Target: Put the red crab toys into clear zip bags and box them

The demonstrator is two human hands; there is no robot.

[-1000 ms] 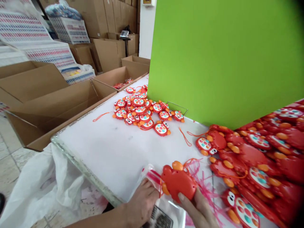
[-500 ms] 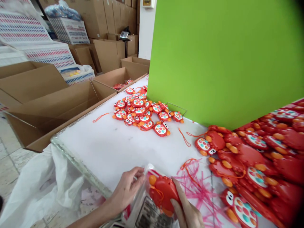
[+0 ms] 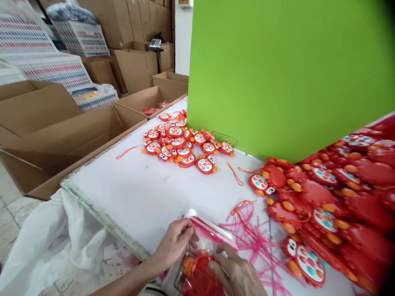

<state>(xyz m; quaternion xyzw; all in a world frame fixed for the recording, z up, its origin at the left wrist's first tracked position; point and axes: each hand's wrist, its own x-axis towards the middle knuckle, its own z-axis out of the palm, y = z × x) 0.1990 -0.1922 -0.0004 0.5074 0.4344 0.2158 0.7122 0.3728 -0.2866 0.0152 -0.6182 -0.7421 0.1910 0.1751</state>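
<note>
At the near edge of the table, a clear plastic bag (image 3: 212, 232) with a pink-striped top lies between my hands. My left hand (image 3: 177, 242) pinches the bag's left edge near the top. Inside the bag sits a red crab-shaped toy (image 3: 202, 275) with its plain red back up, orange claws and an orange cord loop. My right hand (image 3: 236, 269) has its fingers curled on the bag's right side, over the toy; its exact grip is partly hidden. A dark printed patch under the bag is mostly covered.
A large heap of crab toys (image 3: 321, 201) covers the right side, beside loose pink strips (image 3: 254, 234). A smaller pile (image 3: 175, 142) stands at the back by a green panel (image 3: 277, 74). Open cardboard boxes (image 3: 77, 135) line the table's left edge. Loose orange cords (image 3: 236, 174) lie about.
The toy, half a second ago held in my right hand over the bag, is now down inside it. My right hand has moved down onto the bag. The view has shifted slightly.
</note>
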